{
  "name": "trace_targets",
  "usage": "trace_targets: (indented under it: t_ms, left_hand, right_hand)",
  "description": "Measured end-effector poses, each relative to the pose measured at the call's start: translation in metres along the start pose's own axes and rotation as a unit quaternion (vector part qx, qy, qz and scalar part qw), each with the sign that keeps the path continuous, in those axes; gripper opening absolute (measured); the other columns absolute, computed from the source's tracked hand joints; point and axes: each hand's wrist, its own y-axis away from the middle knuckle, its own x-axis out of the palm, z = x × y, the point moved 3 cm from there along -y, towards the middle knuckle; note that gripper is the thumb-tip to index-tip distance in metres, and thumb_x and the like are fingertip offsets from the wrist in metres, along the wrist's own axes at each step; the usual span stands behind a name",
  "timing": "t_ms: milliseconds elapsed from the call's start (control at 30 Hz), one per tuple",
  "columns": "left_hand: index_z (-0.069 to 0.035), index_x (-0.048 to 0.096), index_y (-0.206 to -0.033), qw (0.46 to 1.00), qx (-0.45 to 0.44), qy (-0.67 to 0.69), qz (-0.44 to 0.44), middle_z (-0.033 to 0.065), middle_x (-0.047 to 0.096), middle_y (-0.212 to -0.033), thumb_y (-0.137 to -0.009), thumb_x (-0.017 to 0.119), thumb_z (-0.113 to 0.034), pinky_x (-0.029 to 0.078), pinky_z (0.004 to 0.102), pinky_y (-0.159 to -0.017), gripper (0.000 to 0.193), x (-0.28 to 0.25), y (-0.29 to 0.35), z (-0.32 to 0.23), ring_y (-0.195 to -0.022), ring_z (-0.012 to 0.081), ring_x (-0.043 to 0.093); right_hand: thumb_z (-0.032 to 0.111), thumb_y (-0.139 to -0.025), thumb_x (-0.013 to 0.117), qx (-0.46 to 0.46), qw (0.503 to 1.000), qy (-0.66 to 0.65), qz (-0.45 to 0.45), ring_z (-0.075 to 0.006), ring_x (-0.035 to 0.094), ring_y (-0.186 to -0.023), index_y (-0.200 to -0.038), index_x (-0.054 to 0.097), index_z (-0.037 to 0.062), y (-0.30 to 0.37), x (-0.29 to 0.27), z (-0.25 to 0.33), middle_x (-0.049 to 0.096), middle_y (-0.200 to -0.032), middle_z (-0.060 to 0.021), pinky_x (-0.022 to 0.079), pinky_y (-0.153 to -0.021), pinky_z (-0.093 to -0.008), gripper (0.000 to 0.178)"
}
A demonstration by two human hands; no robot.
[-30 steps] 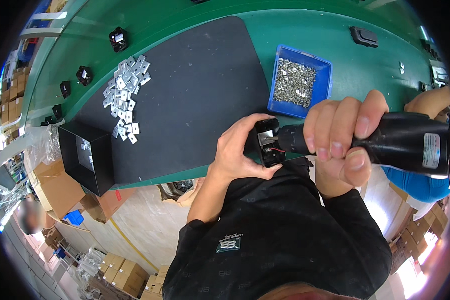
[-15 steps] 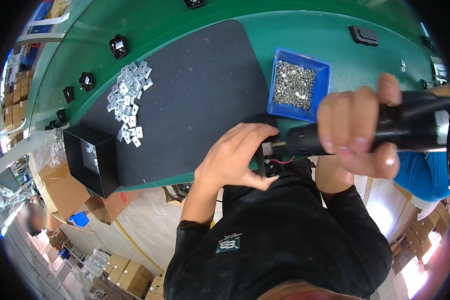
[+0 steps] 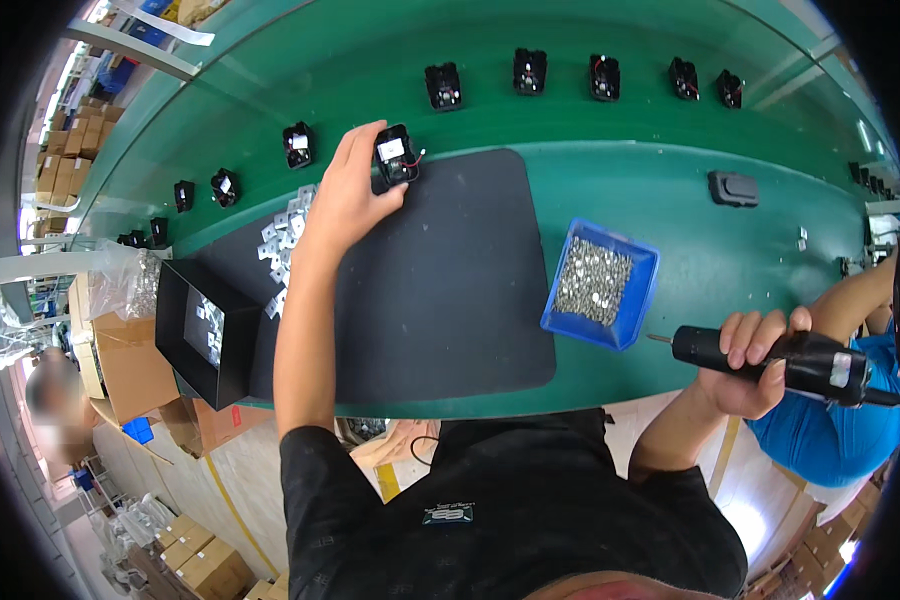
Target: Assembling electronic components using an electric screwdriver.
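My left hand reaches to the far side of the black mat, its fingers round a small black plastic housing. A white part and thin red wires show inside the housing. At the right, my right hand is closed round a black electric screwdriver, its bit pointing left, apart from anything. Left of that bit stands a blue bin of small metal screws. Beneath my left forearm lies a pile of flat metal plates with holes, partly hidden.
Similar black housings stand spaced out along the green strip beyond the mat. A black open box with metal plates inside is at the left. A dark oblong case lies at the far right. Another person's blue clothing shows at the right edge.
My left hand has carried the housing away from the screwdriver, toward the far left. My right hand has drawn the screwdriver back to the right and nearer my body. More housings show along the strip.
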Motion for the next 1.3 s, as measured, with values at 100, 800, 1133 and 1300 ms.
trace_targets:
  t_ms: [100,800,1133,1300]
  left_hand:
    - [-0.002,0.041,-0.126,0.998,0.04,-0.055,0.013,0.0216,0.049,-0.124,-0.067,0.07,-0.006,0.044,0.0413,-0.092,0.066,0.002,-0.034,0.018,-0.112,0.0388,0.05]
    - [-0.001,0.049,-0.123,0.974,0.119,-0.191,0.005,0.0176,0.054,-0.114,-0.062,0.073,-0.021,0.035,0.0454,-0.099,0.069,0.04,-0.088,-0.017,-0.104,0.0333,0.053]
    - [-0.005,0.044,-0.131,0.995,-0.023,-0.094,0.031,0.0136,0.049,-0.118,-0.059,0.08,-0.033,0.031,0.0452,-0.1,0.085,0.019,0.095,-0.062,-0.111,0.0299,0.048]
    - [-0.006,0.041,-0.136,0.999,-0.033,0.003,-0.027,0.0143,0.049,-0.128,-0.068,0.076,-0.034,0.029,0.0436,-0.102,0.081,0.0,0.101,-0.06,-0.119,0.0302,0.046]
  right_hand:
    - [0.017,-0.083,0.058,-0.023,0.998,0.066,0.0,-0.0113,0.042,-0.055,-0.122,0.035,-0.0009,0.001,-0.017,0.002,0.044,-0.071,-0.0038,0.038,-0.056,-0.0263,0.049]
    - [0.014,-0.085,0.06,-0.065,0.983,0.172,0.019,-0.0135,0.047,-0.056,-0.124,0.036,-0.0041,0.001,-0.058,0.012,0.05,-0.072,-0.0064,0.043,-0.057,-0.0281,0.049]
    - [0.015,-0.087,0.059,-0.049,0.987,0.137,0.064,-0.014,0.048,-0.059,-0.125,0.038,-0.0024,0.0,-0.054,0.002,0.051,-0.074,-0.0065,0.042,-0.059,-0.0299,0.046]
    - [0.014,-0.085,0.059,-0.054,0.985,0.161,0.03,-0.0129,0.048,-0.056,-0.124,0.039,-0.0032,0.006,-0.049,0.003,0.05,-0.072,-0.007,0.044,-0.054,-0.028,0.048]
